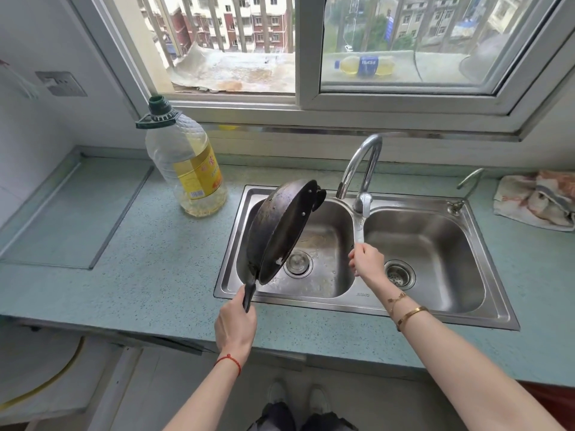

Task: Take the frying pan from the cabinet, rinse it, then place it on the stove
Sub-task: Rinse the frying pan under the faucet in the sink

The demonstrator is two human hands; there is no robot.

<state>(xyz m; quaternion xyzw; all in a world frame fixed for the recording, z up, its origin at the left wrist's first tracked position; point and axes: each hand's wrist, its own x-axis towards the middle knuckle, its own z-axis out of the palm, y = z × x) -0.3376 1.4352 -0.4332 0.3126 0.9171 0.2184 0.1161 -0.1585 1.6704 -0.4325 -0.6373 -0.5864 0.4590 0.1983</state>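
Your left hand (235,328) is closed round the handle of the pan (281,228), tilted on edge over the left basin of the sink (357,301). Your right hand (367,259) pinches loosely under the tap (362,169); whether it grips anything is unclear.

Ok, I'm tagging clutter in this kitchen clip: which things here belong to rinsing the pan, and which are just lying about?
In the job:
frying pan, tilted over the left sink basin
left hand on its handle
right hand at the faucet lever

Lying about:
oil jug
crumpled cloth
soda bottle outside the window
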